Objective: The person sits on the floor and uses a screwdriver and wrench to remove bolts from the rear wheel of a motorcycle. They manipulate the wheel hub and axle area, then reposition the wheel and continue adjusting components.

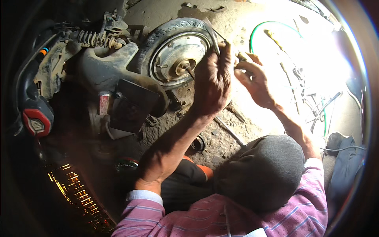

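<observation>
My left hand (215, 81) is closed round a thin metal tool (214, 39) with two slim arms that point up and away; its kind is unclear. Close beside it, my right hand (254, 81) has its thumb and fingers bent together at a small dark piece, too bright and small to make out. Behind my left hand stands a wheel (179, 55) with a black tyre and a dusty metal hub. A dark cable (190, 72) runs from the hub's axle toward my left hand, which hides its far end.
At the left stands a scooter body (104, 65) with a coil spring (90, 38) and a red lamp (37, 121). A metal rod (230, 131) and a dark ring (198, 143) lie near my knee (268, 170). A green hose (252, 35) and several tools lie in bright light at right.
</observation>
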Action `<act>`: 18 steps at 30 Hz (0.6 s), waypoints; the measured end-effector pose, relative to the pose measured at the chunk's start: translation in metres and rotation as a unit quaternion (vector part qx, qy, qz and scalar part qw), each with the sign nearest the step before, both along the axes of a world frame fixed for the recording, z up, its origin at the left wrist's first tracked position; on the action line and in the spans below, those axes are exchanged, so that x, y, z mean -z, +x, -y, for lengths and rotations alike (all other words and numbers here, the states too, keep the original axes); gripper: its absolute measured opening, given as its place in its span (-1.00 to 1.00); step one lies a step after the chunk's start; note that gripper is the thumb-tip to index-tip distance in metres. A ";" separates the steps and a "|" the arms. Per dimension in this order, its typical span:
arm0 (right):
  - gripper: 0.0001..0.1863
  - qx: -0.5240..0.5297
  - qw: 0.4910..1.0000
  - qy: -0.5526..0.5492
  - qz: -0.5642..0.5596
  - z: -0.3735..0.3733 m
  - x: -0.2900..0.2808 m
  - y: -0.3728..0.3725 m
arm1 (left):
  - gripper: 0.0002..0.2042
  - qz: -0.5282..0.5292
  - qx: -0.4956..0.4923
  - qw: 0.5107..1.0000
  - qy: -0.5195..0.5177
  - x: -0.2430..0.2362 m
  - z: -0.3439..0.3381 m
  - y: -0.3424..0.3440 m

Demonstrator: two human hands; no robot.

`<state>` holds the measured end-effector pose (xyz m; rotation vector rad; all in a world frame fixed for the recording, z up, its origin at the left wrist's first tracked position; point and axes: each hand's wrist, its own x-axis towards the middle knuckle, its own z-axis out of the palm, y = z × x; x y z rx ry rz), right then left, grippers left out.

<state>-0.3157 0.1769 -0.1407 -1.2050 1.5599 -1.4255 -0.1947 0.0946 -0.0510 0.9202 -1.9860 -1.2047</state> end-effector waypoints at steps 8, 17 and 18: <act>-0.60 -0.138 0.937 -0.015 0.321 0.000 0.009 -0.020 | -0.72 0.340 0.165 0.893 -0.245 -0.120 0.088 -0.041; -0.42 -0.142 0.972 0.032 0.184 0.031 -0.033 -0.036 | -0.05 0.628 0.116 0.732 -0.237 -0.104 0.214 0.012; -0.42 -0.152 0.969 -0.035 0.190 0.035 -0.034 -0.036 | -0.05 0.624 0.126 0.734 -0.236 -0.094 0.220 0.020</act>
